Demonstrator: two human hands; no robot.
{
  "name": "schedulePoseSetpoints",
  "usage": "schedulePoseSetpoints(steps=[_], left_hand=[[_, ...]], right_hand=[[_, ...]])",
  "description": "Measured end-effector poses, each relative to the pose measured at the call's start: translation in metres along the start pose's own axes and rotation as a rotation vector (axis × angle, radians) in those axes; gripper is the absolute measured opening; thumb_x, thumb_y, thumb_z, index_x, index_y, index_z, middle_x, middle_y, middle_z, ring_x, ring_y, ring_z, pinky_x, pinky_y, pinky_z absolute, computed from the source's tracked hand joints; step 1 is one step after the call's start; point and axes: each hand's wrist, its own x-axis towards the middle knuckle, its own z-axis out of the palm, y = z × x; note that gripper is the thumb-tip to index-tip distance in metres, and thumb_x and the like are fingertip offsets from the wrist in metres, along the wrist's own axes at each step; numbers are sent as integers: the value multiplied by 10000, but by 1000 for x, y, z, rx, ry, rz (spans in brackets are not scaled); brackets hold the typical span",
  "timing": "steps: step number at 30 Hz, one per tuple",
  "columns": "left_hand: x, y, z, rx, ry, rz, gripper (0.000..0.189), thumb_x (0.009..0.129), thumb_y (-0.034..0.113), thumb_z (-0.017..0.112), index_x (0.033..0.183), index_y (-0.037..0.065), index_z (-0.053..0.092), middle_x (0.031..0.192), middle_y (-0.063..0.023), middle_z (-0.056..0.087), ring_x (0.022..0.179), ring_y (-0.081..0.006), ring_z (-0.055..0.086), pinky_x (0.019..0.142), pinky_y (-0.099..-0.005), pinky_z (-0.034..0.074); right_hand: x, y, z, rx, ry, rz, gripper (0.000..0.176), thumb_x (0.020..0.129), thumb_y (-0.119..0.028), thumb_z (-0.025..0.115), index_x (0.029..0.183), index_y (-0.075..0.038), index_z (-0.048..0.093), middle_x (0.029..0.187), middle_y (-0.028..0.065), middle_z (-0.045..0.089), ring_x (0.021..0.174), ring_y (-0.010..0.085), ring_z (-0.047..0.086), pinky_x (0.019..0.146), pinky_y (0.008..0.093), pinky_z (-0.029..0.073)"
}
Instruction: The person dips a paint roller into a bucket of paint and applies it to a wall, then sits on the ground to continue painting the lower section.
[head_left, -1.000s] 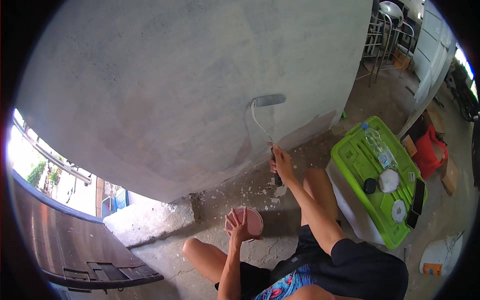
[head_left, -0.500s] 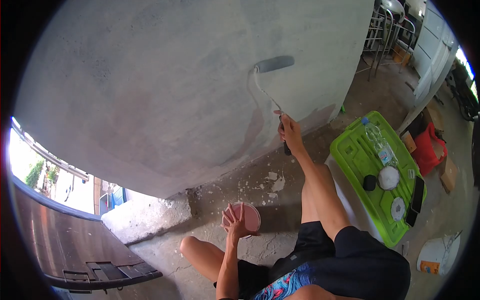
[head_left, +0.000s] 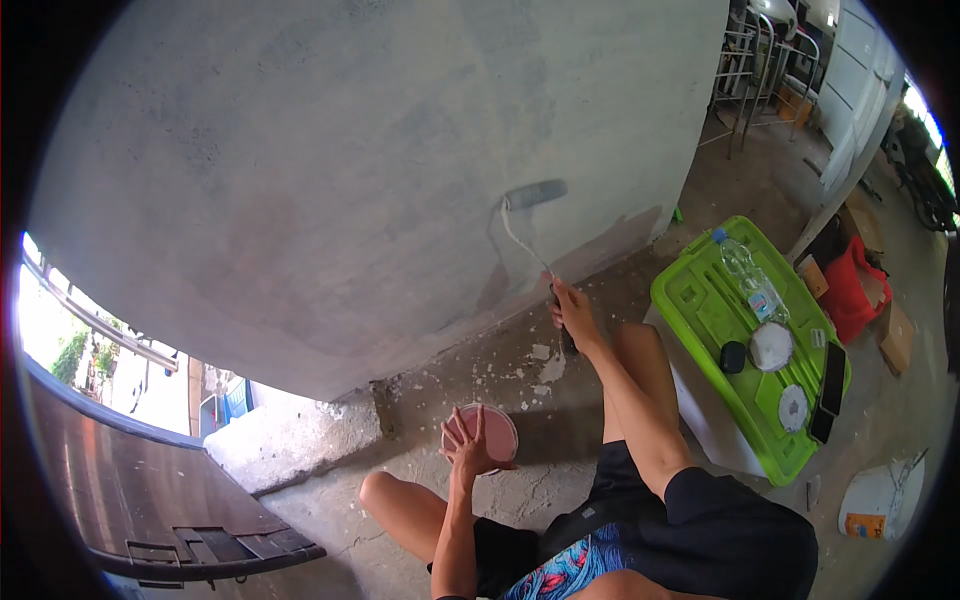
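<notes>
My right hand (head_left: 577,312) grips the handle of a paint roller (head_left: 537,194). The roller's grey sleeve lies against the grey-painted wall (head_left: 380,150), its bent wire frame running down to my fist. Below, my left hand (head_left: 468,447) is open, fingers spread over a round, pinkish-red disc-shaped top with a pale rim, like a tub or lid (head_left: 504,435), on the floor by my bent knee. Reddish-brown patches show low on the wall, near the roller.
On my right a green-lidded storage box (head_left: 690,325) carries a plastic bottle (head_left: 752,280), a white round container (head_left: 771,347) and small dark items. A white bucket (head_left: 880,495) and a red bag (head_left: 856,290) stand beyond. Paint flecks dot the concrete floor (head_left: 540,490).
My right hand has drawn the roller downward and slightly left along the wall. My left hand stays spread on the round top. The view has shifted slightly.
</notes>
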Motion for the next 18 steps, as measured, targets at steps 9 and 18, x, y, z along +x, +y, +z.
schedulePoseSetpoints(steps=[9, 18], left_hand=[[-2, 2, -3, 3, -33, -14, 1557, 322, 577, 922, 1527, 331, -32, 1541, -262, -197, 1357, -610, -126, 862, -844, 223], [-2, 5, -8, 25, -65, -39, 1563, 337, 587, 919, 1524, 328, -64, 1532, -274, -212, 1352, -609, -151, 862, -845, 219]], right_hand=[[34, -59, 23, 71, -37, -173, 498, 1012, -450, 441, 1289, -52, 556, 601, -70, 341, 501, 29, 332, 471, 208, 307], [-11, 74, 9, 120, 11, 98, 487, 990, -465, 486, 1275, -81, 578, 595, -73, 348, 496, 25, 348, 461, 204, 303]])
